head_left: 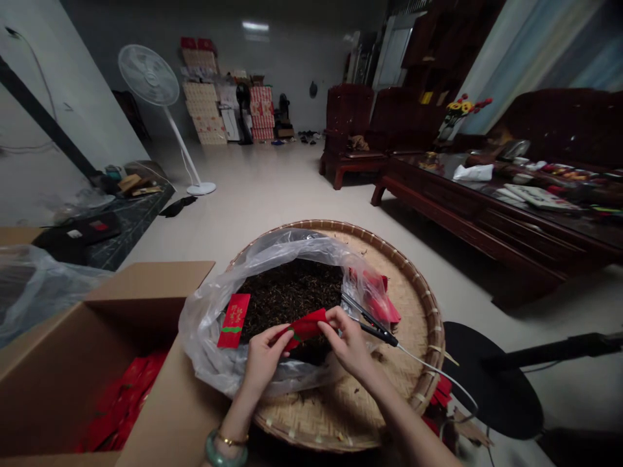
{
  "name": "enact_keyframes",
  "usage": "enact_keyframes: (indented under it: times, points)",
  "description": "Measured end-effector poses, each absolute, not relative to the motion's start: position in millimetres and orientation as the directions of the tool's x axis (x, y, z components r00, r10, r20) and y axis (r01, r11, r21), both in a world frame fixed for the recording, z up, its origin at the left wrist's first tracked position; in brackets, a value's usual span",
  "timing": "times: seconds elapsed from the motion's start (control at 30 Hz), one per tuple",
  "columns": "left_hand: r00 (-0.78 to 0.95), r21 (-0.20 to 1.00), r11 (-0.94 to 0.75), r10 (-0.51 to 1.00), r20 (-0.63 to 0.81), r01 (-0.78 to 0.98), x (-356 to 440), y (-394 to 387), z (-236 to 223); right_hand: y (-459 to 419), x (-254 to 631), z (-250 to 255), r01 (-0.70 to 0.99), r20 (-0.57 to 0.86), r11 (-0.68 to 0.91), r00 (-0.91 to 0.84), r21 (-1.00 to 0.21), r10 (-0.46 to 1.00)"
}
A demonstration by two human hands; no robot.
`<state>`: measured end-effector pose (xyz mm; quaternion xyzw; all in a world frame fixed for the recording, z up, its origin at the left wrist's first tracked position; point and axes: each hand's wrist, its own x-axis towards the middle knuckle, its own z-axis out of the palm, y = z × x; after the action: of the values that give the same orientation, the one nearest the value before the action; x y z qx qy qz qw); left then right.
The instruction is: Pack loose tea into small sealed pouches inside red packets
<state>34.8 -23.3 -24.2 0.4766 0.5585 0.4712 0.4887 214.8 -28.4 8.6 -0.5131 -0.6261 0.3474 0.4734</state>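
Note:
Between my two hands is a small red packet [307,327] with a green band, held over the open plastic bag. My left hand [265,357] pinches its left end, and my right hand [346,337] grips the right end near the top. Dark loose tea leaves [292,288] fill the clear plastic bag [207,350]. Another red packet [234,320], with gold characters and a green band, lies on the bag's left side. Just right of my right hand, a black hand-held sealer [372,321] with a white cord rests across the bag's edge.
Under the bag is a round woven bamboo tray [409,279], with more red packets [382,298] on its right. An open cardboard box [180,402] at left holds many red packets. A black round stand base [491,383] stands right. Beyond are a wooden table [467,220] and a white fan [150,74].

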Motion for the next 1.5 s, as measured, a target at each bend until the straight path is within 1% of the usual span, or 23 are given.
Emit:
enact_keyframes:
  times: [0.07, 0.13, 0.2, 0.27, 0.4, 0.47, 0.53, 0.63, 0.7, 0.77, 0.8, 0.83, 0.87, 0.93, 1.0, 1.07, 1.13, 1.23, 1.3, 1.33, 1.4, 1.43, 1.5]
  points:
    - [-0.089, 0.989, 0.143, 0.985, -0.146, -0.039, 34.6, -21.9, -23.3, -30.0, 213.2, 10.0, 0.14, 0.123, 0.13, -0.059, -0.982, 0.991]
    - [-0.089, 0.98, 0.161, 0.981, -0.173, -0.121, 34.9, -20.9, -21.9, -30.3, 210.5, 9.4, -0.019, 0.034, 0.032, -0.147, -0.999, 0.989]
    - [-0.045, 0.966, 0.193, 0.978, -0.203, -0.175, 35.8, -20.8, -20.6, -29.1, 207.6, 6.4, -0.107, -0.048, -0.075, -0.232, -0.991, 0.972]
    - [0.022, 0.949, 0.23, 0.973, -0.231, -0.214, 37.1, -21.6, -19.5, -26.6, 205.6, 2.0, -0.142, -0.1, -0.138, -0.246, -0.98, 0.964]
    - [0.109, 0.895, 0.298, 0.955, -0.277, -0.332, 39.8, -25.0, -16.1, -23.2, 205.1, -3.7, -0.18, -0.086, -0.121, -0.189, -0.976, 0.978]
    - [0.122, 0.87, 0.313, 0.95, -0.288, -0.382, 40.0, -26.1, -14.0, -24.0, 206.0, -3.9, -0.2, -0.053, -0.099, -0.224, -0.975, 0.973]
    - [0.13, 0.869, 0.325, 0.946, -0.298, -0.374, 38.5, -25.6, -13.4, -25.7, 207.2, -3.9, -0.203, -0.041, -0.103, -0.29, -0.974, 0.956]
    - [0.158, 0.911, 0.329, 0.942, -0.296, -0.25, 33.4, -21.9, -16.2, -26.9, 208.8, -4.8, -0.144, -0.094, -0.149, -0.335, -0.978, 0.938]
    - [0.144, 0.962, 0.252, 0.961, -0.235, -0.107, 29.1, -18.8, -18.7, -25.1, 209.3, -5.3, -0.13, -0.124, -0.174, -0.32, -0.976, 0.939]
    - [0.042, 0.991, 0.09, 0.995, -0.094, 0.097, 25.5, -16.8, -19.5, -21.5, 209.4, -4.6, -0.138, -0.123, -0.172, -0.31, -0.975, 0.943]
    - [-0.021, 0.973, -0.011, 1.0, 0.016, 0.23, 24.3, -16.5, -19.1, -19.3, 209.3, -3.8, -0.129, -0.114, -0.161, -0.309, -0.979, 0.944]
    - [-0.051, 0.922, -0.112, 0.989, 0.141, 0.371, 23.5, -16.7, -18.1, -17.1, 209.0, -3.0, -0.104, -0.105, -0.143, -0.308, -0.984, 0.946]
    - [-0.032, 0.838, -0.212, 0.964, 0.262, 0.502, 23.3, -17.3, -16.7, -15.1, 208.5, -2.0, -0.065, -0.096, -0.121, -0.309, -0.991, 0.946]
    - [0.141, 0.626, -0.399, 0.896, 0.42, 0.67, 24.1, -18.8, -13.8, -12.2, 206.3, 0.0, 0.043, -0.082, -0.072, -0.326, -0.996, 0.942]
    - [0.333, 0.473, -0.536, 0.829, 0.448, 0.699, 25.8, -19.1, -12.2, -10.6, 202.5, 2.7, 0.172, -0.087, -0.026, -0.357, -0.985, 0.93]
    - [0.402, 0.43, -0.59, 0.796, 0.453, 0.683, 27.1, -17.7, -13.0, -9.5, 198.5, 7.0, 0.274, -0.106, 0.002, -0.377, -0.962, 0.92]
    - [0.379, 0.459, -0.59, 0.795, 0.473, 0.665, 26.9, -15.2, -15.4, -7.7, 196.3, 12.9, 0.286, -0.114, 0.009, -0.41, -0.958, 0.905]
    - [0.274, 0.552, -0.528, 0.835, 0.477, 0.646, 23.3, -12.1, -19.2, -2.5, 200.2, 20.6, 0.131, -0.068, -0.01, -0.442, -0.991, 0.894]
    - [0.193, 0.637, -0.446, 0.883, 0.428, 0.628, 19.6, -10.8, -21.3, 1.4, 207.0, 20.7, 0.053, -0.026, -0.007, -0.369, -0.999, 0.929]
    - [0.151, 0.684, -0.396, 0.908, 0.391, 0.613, 17.7, -10.2, -22.5, 2.7, 210.6, 18.6, 0.069, 0.0, 0.022, -0.313, -0.997, 0.95]
    - [0.082, 0.772, -0.299, 0.948, 0.308, 0.561, 14.6, -8.8, -25.5, 3.2, 216.2, 10.2, 0.228, 0.087, 0.154, -0.277, -0.961, 0.957]
    - [0.059, 0.81, -0.264, 0.96, 0.275, 0.524, 13.6, -7.9, -27.3, 2.3, 217.4, 4.8, 0.349, 0.139, 0.254, -0.324, -0.902, 0.936]
    - [0.034, 0.865, -0.23, 0.97, 0.24, 0.446, 13.0, -6.4, -31.0, -1.0, 216.1, -5.8, 0.548, 0.162, 0.447, -0.49, -0.707, 0.856]
